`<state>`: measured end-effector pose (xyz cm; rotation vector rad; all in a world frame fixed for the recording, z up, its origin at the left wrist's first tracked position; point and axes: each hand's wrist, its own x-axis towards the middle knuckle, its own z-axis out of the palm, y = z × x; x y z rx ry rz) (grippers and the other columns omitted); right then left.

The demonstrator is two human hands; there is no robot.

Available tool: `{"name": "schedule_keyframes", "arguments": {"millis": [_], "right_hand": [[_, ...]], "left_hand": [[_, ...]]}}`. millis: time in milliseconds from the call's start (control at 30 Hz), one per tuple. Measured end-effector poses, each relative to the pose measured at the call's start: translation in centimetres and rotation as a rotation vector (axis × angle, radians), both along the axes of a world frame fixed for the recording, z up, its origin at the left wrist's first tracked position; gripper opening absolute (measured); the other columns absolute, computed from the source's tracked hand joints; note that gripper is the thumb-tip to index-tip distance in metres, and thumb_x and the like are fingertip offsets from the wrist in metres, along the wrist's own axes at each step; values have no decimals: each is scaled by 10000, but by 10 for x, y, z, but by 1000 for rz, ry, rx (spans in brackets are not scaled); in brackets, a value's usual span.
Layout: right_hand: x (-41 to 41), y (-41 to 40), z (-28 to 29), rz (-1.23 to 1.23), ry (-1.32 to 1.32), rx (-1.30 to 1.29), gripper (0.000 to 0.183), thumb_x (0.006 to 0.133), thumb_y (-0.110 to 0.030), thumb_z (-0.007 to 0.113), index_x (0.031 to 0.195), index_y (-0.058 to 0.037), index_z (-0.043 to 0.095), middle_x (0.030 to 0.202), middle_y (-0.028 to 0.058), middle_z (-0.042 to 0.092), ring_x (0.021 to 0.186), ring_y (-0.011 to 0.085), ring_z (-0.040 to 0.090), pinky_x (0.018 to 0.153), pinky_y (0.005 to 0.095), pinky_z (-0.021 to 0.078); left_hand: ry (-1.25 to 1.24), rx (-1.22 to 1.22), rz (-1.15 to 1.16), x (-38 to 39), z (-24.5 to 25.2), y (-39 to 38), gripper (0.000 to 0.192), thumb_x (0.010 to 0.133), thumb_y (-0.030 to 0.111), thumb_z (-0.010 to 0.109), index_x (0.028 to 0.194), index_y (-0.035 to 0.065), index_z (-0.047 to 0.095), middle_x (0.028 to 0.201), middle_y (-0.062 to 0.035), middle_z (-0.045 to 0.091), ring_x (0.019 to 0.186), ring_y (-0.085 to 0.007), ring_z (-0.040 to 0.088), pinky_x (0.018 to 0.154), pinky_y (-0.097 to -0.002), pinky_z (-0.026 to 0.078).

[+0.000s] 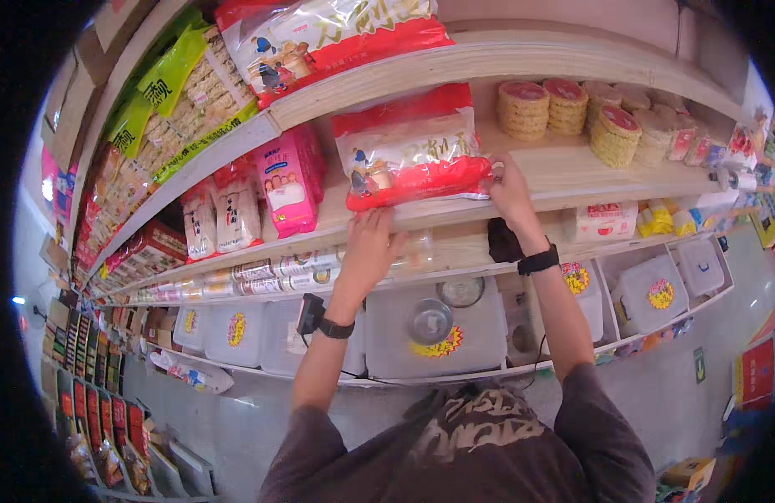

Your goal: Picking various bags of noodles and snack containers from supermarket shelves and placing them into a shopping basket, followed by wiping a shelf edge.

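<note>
A red and white plastic bag of dried noodles lies on the middle wooden shelf, its front edge near the shelf lip. My right hand has its fingers on the bag's right end, gripping the red corner. At the lower left of the bag is my left hand, fingertips at the bag's bottom edge and the shelf front. Whether those fingers grip the bag is hidden. Left of the bag stand pink packets. To its right, several stacks of round noodle cakes with red labels sit further back.
Another red and white noodle bag lies on the upper shelf, beside green-topped noodle packs. Below are rolled noodle packs and lidded plastic bins, one with a metal bowl on it. Wristbands with a cable are on my wrists.
</note>
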<state>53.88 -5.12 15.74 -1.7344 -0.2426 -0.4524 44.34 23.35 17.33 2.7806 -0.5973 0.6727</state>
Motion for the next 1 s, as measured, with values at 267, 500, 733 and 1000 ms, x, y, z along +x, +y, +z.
{"name": "schedule_keyframes", "arguments": {"millis": [267, 500, 733, 1000], "right_hand": [[6, -2, 15, 280, 306, 606, 390, 825, 107, 593, 1157, -65, 483, 975, 118, 636, 835, 230, 671, 657, 337, 572], [16, -1, 23, 459, 306, 832, 333, 829, 123, 549, 1126, -13, 482, 1062, 159, 606, 955, 281, 659, 789, 438, 640], [25, 0, 16, 527, 299, 949, 221, 840, 117, 544, 1047, 43, 522, 1051, 181, 611, 960, 302, 656, 812, 452, 640], [27, -5, 19, 595, 414, 943, 243, 881, 98, 514, 1122, 71, 524, 1094, 210, 625, 1009, 358, 658, 826, 435, 633]], "left_hand": [[-121, -3, 85, -4, -12, -18, 468, 899, 273, 638, 1271, 0, 560, 1264, -180, 570, 1251, -342, 472, 1069, -510, 315], [-298, -28, 167, 4, -8, -30, 350, 889, 264, 659, 1151, 37, 613, 1110, -144, 597, 1111, -333, 523, 993, -502, 360], [-382, -115, 150, 30, -9, -39, 280, 849, 261, 720, 1039, 71, 644, 1011, -132, 627, 1027, -337, 562, 874, -470, 404], [-429, 61, 186, 33, 1, -41, 275, 816, 237, 731, 1028, 98, 623, 995, -120, 612, 1023, -342, 569, 871, -485, 413]]}}
